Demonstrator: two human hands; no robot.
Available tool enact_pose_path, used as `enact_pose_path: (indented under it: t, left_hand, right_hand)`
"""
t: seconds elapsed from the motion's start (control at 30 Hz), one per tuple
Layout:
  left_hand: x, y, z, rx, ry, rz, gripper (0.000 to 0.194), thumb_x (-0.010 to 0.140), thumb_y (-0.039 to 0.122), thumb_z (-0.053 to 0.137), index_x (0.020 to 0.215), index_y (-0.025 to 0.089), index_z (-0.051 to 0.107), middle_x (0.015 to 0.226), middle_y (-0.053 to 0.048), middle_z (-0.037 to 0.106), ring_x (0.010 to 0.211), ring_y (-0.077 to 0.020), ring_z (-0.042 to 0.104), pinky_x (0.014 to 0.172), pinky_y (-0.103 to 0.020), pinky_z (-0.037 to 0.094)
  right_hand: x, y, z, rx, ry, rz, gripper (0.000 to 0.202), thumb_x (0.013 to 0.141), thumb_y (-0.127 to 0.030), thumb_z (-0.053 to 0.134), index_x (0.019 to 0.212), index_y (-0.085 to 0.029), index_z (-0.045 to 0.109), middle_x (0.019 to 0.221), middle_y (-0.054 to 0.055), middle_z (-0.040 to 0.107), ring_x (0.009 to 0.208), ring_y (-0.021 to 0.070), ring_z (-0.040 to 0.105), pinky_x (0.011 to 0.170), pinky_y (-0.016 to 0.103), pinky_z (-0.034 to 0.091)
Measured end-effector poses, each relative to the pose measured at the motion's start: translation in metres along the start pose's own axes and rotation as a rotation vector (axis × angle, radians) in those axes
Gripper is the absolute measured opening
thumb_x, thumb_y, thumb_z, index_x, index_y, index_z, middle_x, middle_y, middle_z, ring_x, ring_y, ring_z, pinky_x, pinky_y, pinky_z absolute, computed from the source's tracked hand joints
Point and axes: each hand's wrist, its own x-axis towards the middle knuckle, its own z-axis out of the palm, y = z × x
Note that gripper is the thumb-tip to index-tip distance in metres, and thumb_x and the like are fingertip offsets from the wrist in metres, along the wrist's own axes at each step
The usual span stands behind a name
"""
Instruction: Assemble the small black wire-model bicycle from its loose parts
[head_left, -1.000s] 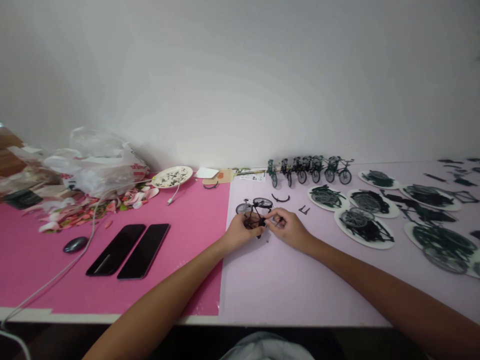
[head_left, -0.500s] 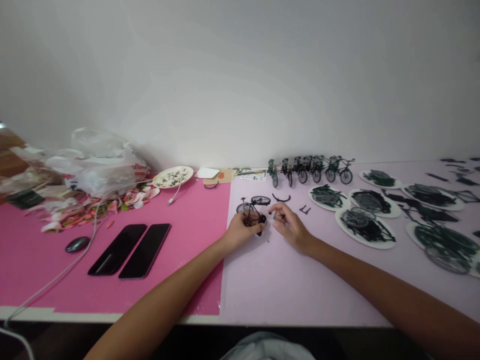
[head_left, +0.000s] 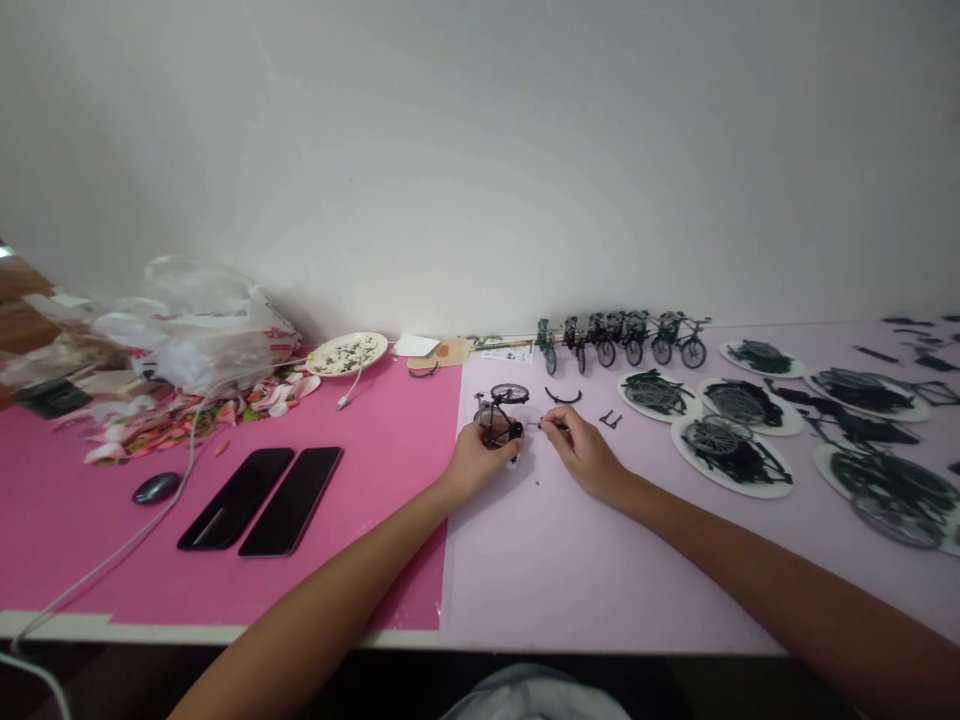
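Observation:
A small dark model bicycle (head_left: 510,394) is gripped in my left hand (head_left: 480,462), one wheel pointing up and away from me. Just right of it, my right hand (head_left: 586,455) pinches a thin, small tool or part (head_left: 534,425) whose tip points toward the bicycle; a gap shows between them. Behind my right hand a curved black piece (head_left: 562,396) lies on the pale sheet, with a small black bracket (head_left: 611,419) to its right. A tiny dark bit (head_left: 537,484) rests in front of my hands.
Finished-looking model bicycles (head_left: 634,340) stand in a row by the wall. Several white plates (head_left: 765,488) of bicycle parts fill the right side. Two black phones (head_left: 289,502), a mouse (head_left: 156,488), petals (head_left: 150,430) and a plastic bag (head_left: 210,345) lie at left.
The bicycle has tilted, its far wheel moving left and up. My right hand's fingers have closed together, and a thin item now shows between them, pointing left.

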Motion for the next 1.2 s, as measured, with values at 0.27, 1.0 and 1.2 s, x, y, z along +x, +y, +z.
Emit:
enact_pose_path:
  t: [0.27,1.0,1.2]
  left_hand:
    - [0.000,-0.001,0.001,-0.007,-0.003,-0.006,0.031,0.068,0.033,0.084,0.086,0.018,0.063,0.085,-0.002,0.068,0.079,-0.0178,0.064,0.075,-0.031,0.051]
    - [-0.002,-0.005,0.002,0.050,-0.018,0.057,0.027,0.071,0.026,0.081,0.093,0.017,0.067,0.084,-0.003,0.070,0.076,-0.0166,0.066,0.069,-0.027,0.052]
    - [-0.005,0.001,0.002,0.109,0.039,0.086,0.027,0.074,0.028,0.080,0.094,0.017,0.066,0.085,-0.003,0.069,0.074,-0.0158,0.063,0.067,-0.027,0.051]
  right_hand:
    - [0.002,0.004,0.003,-0.073,0.043,-0.087,0.018,0.101,-0.039,0.059,0.096,-0.023,0.066,0.093,0.006,0.071,0.080,0.0211,0.068,0.072,0.033,0.057]
    - [0.003,-0.006,-0.003,-0.414,0.018,-0.551,0.009,0.106,-0.020,0.056,0.101,-0.022,0.062,0.085,0.005,0.068,0.083,0.0222,0.064,0.068,0.032,0.050]
    - [0.001,-0.010,-0.002,-0.520,-0.046,-0.432,0.011,0.100,-0.015,0.051,0.107,-0.022,0.056,0.095,0.008,0.064,0.091,0.0258,0.063,0.070,0.035,0.051]
